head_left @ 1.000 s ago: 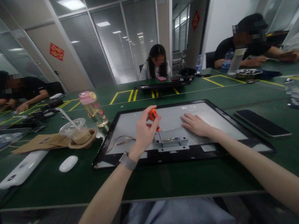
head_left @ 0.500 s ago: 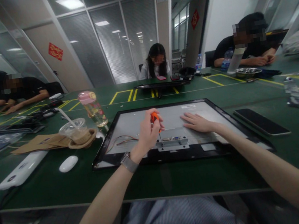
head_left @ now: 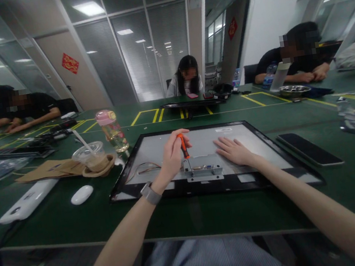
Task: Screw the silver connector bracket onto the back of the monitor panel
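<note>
While holding an orange-and-black screwdriver (head_left: 183, 146) in the left hand (head_left: 171, 154), as seen in the head view, rests the right hand (head_left: 235, 152) palm-down on a grey panel (head_left: 153, 147) with fingers flat and loosely spread. Closes the left thumb and fingers around the screwdriver's handle, only as far as its thickness allows, with a finger stretched past its top end. Points the thin shaft down, slightly tilted, at the left end of a metal bracket (head_left: 205, 172) with ports, near the panel's close edge. Cannot tell whether the tip touches the bracket. Wears a watch (head_left: 151, 194) on the left wrist. Has thin wires (head_left: 147, 168) on the panel left of that hand, and a dark phone (head_left: 309, 148) just beside the panel's right edge, on a green table (head_left: 197, 223).
</note>
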Tool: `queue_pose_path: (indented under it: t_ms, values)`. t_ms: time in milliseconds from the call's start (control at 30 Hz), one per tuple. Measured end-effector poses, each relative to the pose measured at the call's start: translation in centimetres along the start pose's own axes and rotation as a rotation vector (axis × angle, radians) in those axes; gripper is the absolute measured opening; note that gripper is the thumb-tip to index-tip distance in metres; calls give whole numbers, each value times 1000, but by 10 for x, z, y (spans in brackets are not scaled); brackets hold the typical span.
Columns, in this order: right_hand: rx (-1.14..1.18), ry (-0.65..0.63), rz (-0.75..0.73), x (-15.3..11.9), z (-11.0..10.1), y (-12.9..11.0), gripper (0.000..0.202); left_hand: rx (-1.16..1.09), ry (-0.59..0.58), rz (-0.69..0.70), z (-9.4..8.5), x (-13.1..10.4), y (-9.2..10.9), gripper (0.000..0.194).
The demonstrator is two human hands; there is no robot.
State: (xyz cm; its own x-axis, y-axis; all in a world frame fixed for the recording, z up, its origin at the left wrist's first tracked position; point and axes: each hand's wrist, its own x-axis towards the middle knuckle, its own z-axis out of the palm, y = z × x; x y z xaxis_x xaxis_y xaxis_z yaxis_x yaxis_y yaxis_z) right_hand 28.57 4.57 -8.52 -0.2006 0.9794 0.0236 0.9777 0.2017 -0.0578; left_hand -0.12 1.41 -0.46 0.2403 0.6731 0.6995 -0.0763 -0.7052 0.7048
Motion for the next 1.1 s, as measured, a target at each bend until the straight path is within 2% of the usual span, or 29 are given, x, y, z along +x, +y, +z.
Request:
queue_pose_path:
  t_ms: [167,233,467,600,700,867,933,1100]
  values:
    - [38,-26,-21,-2,-3,5,69,196,108,103,-4,3,3,21]
    - [56,-31,-36,-3,-4,10,68,227,117,109,-6,4,7,20]
    - [78,0,-76,-6,-2,22,64,-9,6,-7,-4,4,8,29]
    - [71,4,-77,-8,-3,18,63,46,58,39,-3,6,9,23]
    - [68,-11,-60,-10,-4,14,64,65,60,21,-2,6,12,17]
    - [75,-8,-45,-11,-5,12,64,-81,34,-48,1,2,10,32]
    - [84,-5,-44,-11,-5,12,64,-37,56,-19,1,2,9,31]
    - [95,-10,-49,-12,-6,12,65,143,129,49,-1,3,11,17]
